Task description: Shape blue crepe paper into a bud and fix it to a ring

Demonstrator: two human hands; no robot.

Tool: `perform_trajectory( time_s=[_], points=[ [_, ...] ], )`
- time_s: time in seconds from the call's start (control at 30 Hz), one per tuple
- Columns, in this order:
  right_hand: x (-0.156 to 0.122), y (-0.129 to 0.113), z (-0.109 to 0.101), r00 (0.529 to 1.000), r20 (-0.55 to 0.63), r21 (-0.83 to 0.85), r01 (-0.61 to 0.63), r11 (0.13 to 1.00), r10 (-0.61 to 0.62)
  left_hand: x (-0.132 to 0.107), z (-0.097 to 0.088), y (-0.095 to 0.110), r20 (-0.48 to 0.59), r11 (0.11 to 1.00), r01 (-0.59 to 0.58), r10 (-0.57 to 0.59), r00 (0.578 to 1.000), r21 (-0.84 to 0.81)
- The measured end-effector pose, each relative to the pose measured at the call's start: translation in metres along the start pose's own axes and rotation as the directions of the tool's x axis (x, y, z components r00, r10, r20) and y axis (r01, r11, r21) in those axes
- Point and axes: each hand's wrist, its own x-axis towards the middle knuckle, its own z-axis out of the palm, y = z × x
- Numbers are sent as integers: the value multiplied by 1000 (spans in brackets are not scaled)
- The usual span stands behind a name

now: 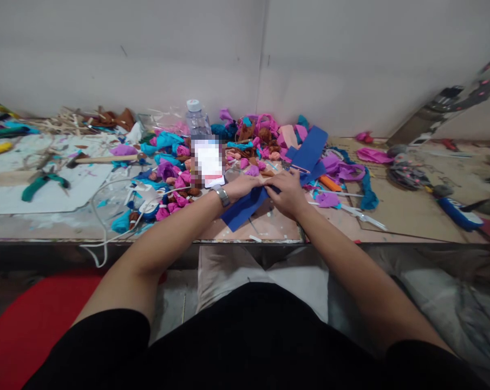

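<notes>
A dark blue strip of crepe-like paper or cloth (245,210) slants under both hands at the table's front. My left hand (245,187), with a metal-banded watch (221,196) on its wrist, is closed on the strip. Its fingertips meet those of my right hand (287,190), whose fingers are bent and pressed together over the strip. The exact grip is hidden under the fingers. Just beyond my right hand lies a wider piece of the same blue material (313,145), with a thin pale-edged stick-like thing (300,169) across it.
Crumpled pink, purple, brown and turquoise pieces (175,179) spread around a phone (210,162) and a plastic bottle (197,120). Green-handled pliers (37,185) and a hammer (106,158) lie left. An orange-handled tool (330,183), white scissors-like tool (364,216) and cardboard (407,214) lie right.
</notes>
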Motion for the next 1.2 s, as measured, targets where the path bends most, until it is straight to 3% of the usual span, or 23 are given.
perform_trajectory(
  time_s=[0.2, 0.47, 0.73, 1.2],
  points=[
    [0, 1, 1, 999, 10, 7, -38, 999, 38, 5, -1, -5, 23, 997, -62, 61, 998, 41],
    [0, 2, 2, 997, 45, -13, -58, 998, 59, -4, -6, 10, 19, 913, -136, 139, 990, 384],
    [0, 2, 2, 997, 45, -25, -54, 998, 55, -5, -5, 12, 42, 918, -169, 165, 985, 358],
    [2, -2, -3, 993, 100, -27, -56, 998, 58, -8, -6, 14, 55, 848, -228, 230, 972, 479]
  ],
)
